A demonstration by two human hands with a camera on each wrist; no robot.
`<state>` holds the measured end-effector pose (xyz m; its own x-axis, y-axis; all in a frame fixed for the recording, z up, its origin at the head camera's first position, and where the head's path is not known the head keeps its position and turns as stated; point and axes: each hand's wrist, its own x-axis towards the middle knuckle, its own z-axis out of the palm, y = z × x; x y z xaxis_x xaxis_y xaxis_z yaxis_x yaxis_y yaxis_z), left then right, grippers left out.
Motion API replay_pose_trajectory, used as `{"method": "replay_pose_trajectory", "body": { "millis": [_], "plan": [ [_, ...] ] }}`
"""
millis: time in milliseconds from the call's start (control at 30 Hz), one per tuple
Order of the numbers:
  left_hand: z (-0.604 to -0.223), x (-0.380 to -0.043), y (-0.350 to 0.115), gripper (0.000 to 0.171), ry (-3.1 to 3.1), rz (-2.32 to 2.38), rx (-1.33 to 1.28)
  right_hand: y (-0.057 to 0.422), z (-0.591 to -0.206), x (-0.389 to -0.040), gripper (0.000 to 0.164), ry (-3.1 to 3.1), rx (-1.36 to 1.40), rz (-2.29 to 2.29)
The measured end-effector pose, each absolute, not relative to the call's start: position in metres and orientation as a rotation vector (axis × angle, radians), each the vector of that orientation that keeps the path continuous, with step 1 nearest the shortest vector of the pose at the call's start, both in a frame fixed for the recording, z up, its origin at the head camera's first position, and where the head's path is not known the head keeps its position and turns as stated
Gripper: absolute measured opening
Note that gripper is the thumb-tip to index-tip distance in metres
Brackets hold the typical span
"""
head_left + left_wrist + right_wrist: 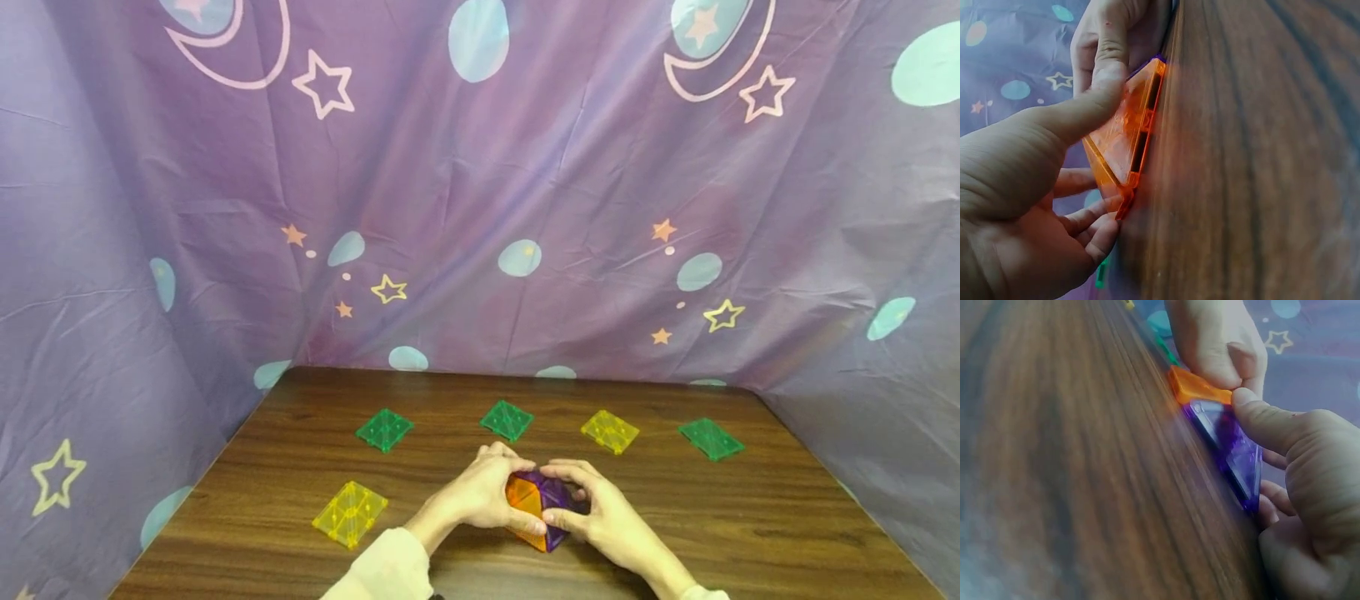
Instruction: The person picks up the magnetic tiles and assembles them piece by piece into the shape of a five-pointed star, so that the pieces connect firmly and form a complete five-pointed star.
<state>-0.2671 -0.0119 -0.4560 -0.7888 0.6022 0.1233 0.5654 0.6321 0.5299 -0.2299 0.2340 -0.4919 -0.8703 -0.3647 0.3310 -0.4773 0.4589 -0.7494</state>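
A small shape built of translucent magnetic tiles stands on the table near its front edge, between the two hands. Its orange triangular tiles [525, 497] face left and its purple triangular tiles [1229, 447] face right. My left hand [483, 492] grips the orange side, thumb across the near face and fingers curled behind. On the purple side my right hand [603, 512] holds on, its thumb at the near seam where the colours meet. In the left wrist view, an orange tile [1125, 134] rests with its lower edge along the wood. Fingers hide the shape's back.
Across the wooden table [765, 533] lie flat tiles: green ones at far left [384, 430], far middle [507, 421] and far right [711, 438]. Yellow tiles lie at the back [611, 432] and front left [350, 514]. A patterned purple cloth [450, 183] surrounds the table.
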Motion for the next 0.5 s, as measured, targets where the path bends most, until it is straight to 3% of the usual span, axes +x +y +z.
{"method": "replay_pose_trajectory", "body": {
  "millis": [200, 367, 500],
  "plan": [
    [-0.457, -0.271, -0.016, 0.07, 2.733, 0.989, 0.909, 0.235, -0.49, -0.233, 0.052, -2.539, 0.762, 1.564],
    [-0.457, -0.27, -0.018, 0.062, 2.703, 0.99, 0.899, 0.24, -0.491, -0.235, 0.045, -2.519, 0.529, 1.667],
    [-0.456, -0.269, -0.019, 0.062, 2.688, 1.001, 0.899, 0.261, -0.493, -0.24, 0.034, -2.45, 0.324, 1.486]
  ]
}}
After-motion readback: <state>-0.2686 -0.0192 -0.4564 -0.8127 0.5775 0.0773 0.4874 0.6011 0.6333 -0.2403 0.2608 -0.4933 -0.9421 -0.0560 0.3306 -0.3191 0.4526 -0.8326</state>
